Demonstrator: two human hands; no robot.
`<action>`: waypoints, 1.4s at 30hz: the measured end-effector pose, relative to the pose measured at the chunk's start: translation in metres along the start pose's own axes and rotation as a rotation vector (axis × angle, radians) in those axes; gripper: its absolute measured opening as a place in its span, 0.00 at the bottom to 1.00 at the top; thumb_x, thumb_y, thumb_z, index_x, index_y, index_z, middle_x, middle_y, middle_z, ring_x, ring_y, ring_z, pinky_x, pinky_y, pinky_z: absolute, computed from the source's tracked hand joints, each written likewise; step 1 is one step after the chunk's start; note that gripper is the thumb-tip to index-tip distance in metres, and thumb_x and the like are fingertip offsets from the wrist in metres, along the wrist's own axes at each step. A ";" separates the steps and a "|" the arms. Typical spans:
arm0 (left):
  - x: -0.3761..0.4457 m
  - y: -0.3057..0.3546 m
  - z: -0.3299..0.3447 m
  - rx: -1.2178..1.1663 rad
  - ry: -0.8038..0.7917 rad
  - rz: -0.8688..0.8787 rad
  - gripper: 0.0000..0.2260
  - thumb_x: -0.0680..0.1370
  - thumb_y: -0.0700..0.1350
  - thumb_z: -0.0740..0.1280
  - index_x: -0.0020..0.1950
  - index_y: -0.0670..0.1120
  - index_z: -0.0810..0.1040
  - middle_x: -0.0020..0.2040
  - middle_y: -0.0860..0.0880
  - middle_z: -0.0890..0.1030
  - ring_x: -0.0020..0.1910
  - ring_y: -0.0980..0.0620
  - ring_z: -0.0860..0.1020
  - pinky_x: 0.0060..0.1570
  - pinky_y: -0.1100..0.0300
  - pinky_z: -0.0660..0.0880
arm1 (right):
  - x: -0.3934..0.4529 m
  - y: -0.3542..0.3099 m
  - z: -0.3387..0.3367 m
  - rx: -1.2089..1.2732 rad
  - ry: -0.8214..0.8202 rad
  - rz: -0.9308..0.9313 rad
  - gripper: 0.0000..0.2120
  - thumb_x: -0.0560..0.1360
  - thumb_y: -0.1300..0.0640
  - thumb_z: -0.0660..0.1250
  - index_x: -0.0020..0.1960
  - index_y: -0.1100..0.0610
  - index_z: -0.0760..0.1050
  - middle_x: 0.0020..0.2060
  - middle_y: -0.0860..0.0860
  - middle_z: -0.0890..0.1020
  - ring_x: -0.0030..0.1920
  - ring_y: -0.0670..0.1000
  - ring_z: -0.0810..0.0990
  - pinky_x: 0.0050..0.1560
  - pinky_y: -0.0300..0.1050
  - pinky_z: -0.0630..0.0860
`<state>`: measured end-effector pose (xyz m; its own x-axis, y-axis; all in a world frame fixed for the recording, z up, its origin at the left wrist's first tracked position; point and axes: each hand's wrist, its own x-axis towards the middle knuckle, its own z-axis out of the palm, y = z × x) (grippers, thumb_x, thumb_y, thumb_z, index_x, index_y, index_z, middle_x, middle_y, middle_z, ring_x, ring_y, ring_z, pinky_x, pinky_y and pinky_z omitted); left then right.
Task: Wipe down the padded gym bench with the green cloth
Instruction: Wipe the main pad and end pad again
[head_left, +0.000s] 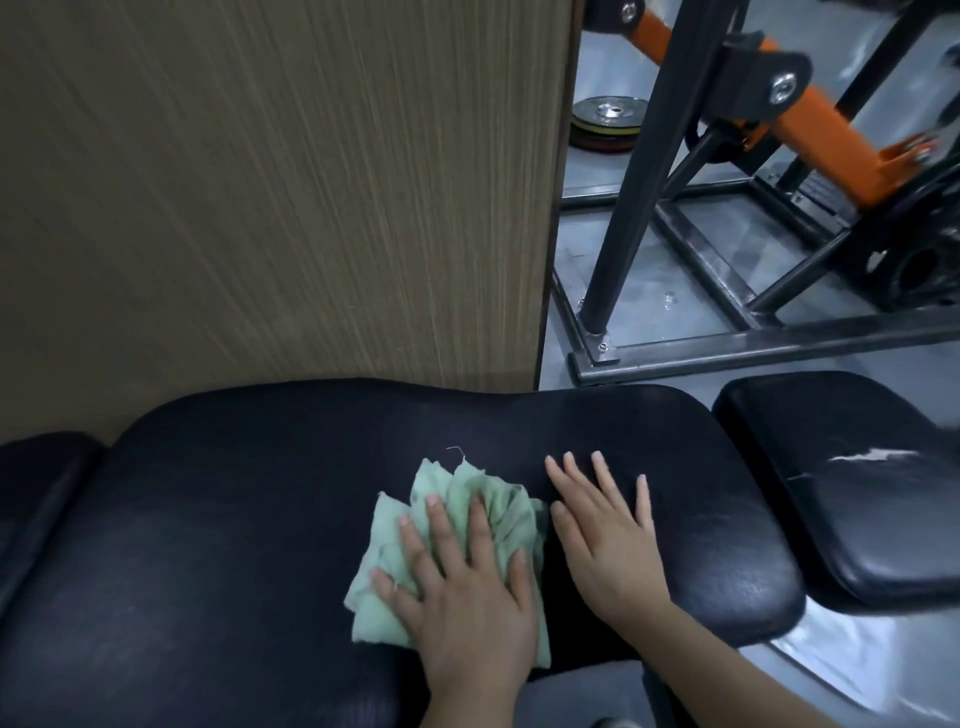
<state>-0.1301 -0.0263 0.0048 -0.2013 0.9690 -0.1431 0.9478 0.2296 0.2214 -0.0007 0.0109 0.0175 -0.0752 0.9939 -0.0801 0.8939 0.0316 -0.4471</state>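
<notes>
- The left hand lies flat on the green cloth with its fingers spread and nearly straight; it presses the cloth down rather than gripping it, which likely lets the whole palm drive a broad swath of fabric across the vinyl.
- The green cloth sits bunched and creased on the middle pad of the black padded gym bench, a little right of the pad's centre and toward its near edge; the far folds fan out beyond the fingertips.
- The right hand rests palm-down on bare vinyl just to the right of the cloth, fingers straight and slightly splayed, holding nothing; it looks like a brace for the person's weight as they lean over the bench.
- Both hands are on the same pad, close together; I cannot tell whether the right thumb touches the cloth's edge.
- The smaller seat pad lies to the right across a narrow gap, with a pale scuff or tear in its surface; another pad end shows at the far left edge.
- Judging by the cloth's position, the left stretch of the middle pad and the right seat pad probably remain to be wiped.
- Beyond the bench stand a wood-grain panel on the left and a black and orange machine frame on the grey floor to the right.
</notes>
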 end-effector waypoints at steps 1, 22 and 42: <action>0.003 0.005 0.001 -0.004 0.003 0.017 0.30 0.80 0.61 0.42 0.68 0.49 0.75 0.70 0.40 0.70 0.69 0.35 0.67 0.61 0.28 0.55 | -0.001 0.000 0.001 -0.019 -0.010 -0.032 0.34 0.69 0.33 0.23 0.73 0.35 0.42 0.74 0.34 0.46 0.73 0.40 0.32 0.69 0.49 0.24; 0.043 0.007 -0.007 -0.013 0.028 0.227 0.27 0.82 0.56 0.38 0.72 0.54 0.69 0.73 0.54 0.67 0.72 0.54 0.63 0.67 0.51 0.55 | 0.024 -0.004 0.024 -0.272 0.075 0.036 0.28 0.83 0.47 0.38 0.67 0.45 0.73 0.65 0.42 0.76 0.70 0.53 0.68 0.66 0.65 0.51; 0.043 -0.026 -0.015 -0.095 0.137 0.416 0.24 0.76 0.49 0.66 0.71 0.44 0.70 0.69 0.48 0.73 0.67 0.49 0.71 0.65 0.54 0.66 | -0.005 0.001 0.006 -0.297 0.028 0.157 0.34 0.74 0.38 0.28 0.78 0.45 0.45 0.78 0.46 0.46 0.77 0.45 0.41 0.75 0.49 0.39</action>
<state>-0.1672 0.0112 0.0076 0.1551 0.9823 0.1046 0.9293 -0.1810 0.3218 -0.0023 0.0058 0.0119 0.0822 0.9915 -0.1011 0.9836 -0.0971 -0.1517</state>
